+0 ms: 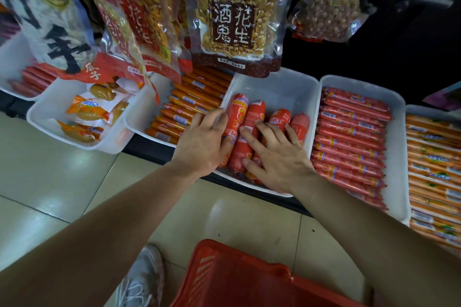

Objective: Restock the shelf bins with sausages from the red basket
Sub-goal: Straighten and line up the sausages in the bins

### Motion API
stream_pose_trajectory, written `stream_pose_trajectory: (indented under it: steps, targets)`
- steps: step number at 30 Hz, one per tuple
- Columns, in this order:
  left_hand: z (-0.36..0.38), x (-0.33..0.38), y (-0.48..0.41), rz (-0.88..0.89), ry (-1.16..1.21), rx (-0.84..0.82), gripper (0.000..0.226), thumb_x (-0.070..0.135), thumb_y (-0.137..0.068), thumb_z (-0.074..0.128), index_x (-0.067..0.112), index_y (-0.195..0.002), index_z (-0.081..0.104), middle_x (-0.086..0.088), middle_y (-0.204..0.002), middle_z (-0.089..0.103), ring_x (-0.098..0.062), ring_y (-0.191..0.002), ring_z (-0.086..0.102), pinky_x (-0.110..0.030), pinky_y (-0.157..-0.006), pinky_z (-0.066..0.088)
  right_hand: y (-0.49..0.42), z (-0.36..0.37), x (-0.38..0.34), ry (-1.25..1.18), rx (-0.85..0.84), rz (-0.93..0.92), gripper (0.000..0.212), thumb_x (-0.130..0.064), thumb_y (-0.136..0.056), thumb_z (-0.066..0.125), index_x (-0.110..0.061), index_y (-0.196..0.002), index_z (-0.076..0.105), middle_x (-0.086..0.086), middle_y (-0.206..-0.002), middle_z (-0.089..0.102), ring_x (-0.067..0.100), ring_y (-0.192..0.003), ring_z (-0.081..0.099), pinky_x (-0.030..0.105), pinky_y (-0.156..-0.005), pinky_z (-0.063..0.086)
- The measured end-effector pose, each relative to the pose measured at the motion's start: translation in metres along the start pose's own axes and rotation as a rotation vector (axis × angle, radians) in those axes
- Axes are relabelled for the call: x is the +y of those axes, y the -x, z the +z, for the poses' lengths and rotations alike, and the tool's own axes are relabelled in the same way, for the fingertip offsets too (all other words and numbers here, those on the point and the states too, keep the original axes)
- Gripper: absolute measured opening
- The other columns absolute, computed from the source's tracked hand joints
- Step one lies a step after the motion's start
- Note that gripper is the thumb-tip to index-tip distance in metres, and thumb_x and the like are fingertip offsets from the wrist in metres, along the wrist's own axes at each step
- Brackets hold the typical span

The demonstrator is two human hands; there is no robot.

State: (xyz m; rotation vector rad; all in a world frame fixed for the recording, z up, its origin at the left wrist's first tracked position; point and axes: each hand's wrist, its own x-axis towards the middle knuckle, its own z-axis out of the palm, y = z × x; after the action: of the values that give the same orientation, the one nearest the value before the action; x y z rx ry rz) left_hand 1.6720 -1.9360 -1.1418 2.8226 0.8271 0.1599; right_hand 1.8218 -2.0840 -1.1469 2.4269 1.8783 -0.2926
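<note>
Six white bins (274,87) stand in one row on the shelf. The middle bin holds four thick sausages (252,117) in view; more may lie under the two hands (207,142), which I cannot count. The bin to its left has about ten thin orange sausages (189,104). The bin to its right has a stack of thin red sausages (349,132), too many and too close to count exactly. Four peanut bags (232,22) hang above. One red basket (237,279) is on the floor, and one white shoe (142,279) beside it.
</note>
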Motion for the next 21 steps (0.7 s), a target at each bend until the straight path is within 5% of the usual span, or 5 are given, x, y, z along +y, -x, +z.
stream_pose_trajectory:
  steps: [7,10,12,16,21]
  targets:
    - [-0.002,-0.003,0.003,0.09,-0.049,0.03,0.05,0.039,-0.096,0.044,0.018,-0.14,0.052,0.0,-0.148,0.046,-0.029,-0.121,0.043,-0.044,-0.087,0.051,-0.006,-0.001,-0.009,-0.109,0.038,0.066,0.065,-0.067,-0.09,0.025,-0.029,-0.142,0.032,0.004,-0.163,0.014,0.027,-0.152,0.007,0.057,-0.121,0.008]
    - [-0.009,-0.003,-0.011,0.11,-0.093,0.068,0.041,0.037,-0.089,0.051,0.015,-0.12,0.066,0.001,-0.133,0.058,-0.026,-0.117,0.047,-0.044,-0.088,0.051,-0.019,-0.009,-0.005,-0.161,0.144,0.122,0.052,-0.058,-0.091,0.034,-0.022,-0.126,0.048,0.003,-0.142,0.043,0.028,-0.134,0.038,0.047,-0.113,0.027]
    - [-0.012,0.005,-0.026,0.055,-0.099,0.056,0.035,0.037,-0.089,0.054,0.015,-0.112,0.066,0.002,-0.126,0.059,-0.022,-0.118,0.049,-0.04,-0.09,0.048,-0.033,-0.013,0.009,-0.149,0.155,0.193,0.052,-0.054,-0.091,0.043,-0.022,-0.132,0.047,0.004,-0.134,0.043,0.028,-0.127,0.04,0.046,-0.11,0.029]
    - [-0.002,0.018,-0.045,-0.011,0.035,0.052,0.026,0.03,-0.093,0.051,0.019,-0.117,0.055,0.002,-0.125,0.056,-0.018,-0.118,0.05,-0.036,-0.095,0.048,-0.067,-0.021,0.032,-0.196,0.089,0.304,0.063,-0.051,-0.093,0.041,-0.022,-0.149,0.035,0.009,-0.154,0.036,0.031,-0.14,0.034,0.051,-0.12,0.013]
    - [0.015,0.004,-0.019,-0.051,0.199,0.162,0.032,0.017,-0.095,0.05,0.011,-0.126,0.057,-0.005,-0.137,0.052,-0.02,-0.129,0.045,-0.038,-0.108,0.041,-0.108,-0.034,0.026,-0.363,-0.085,0.34,0.063,-0.065,-0.095,0.031,-0.027,-0.143,0.046,0.007,-0.144,0.053,0.031,-0.129,0.051,0.042,-0.099,0.043]
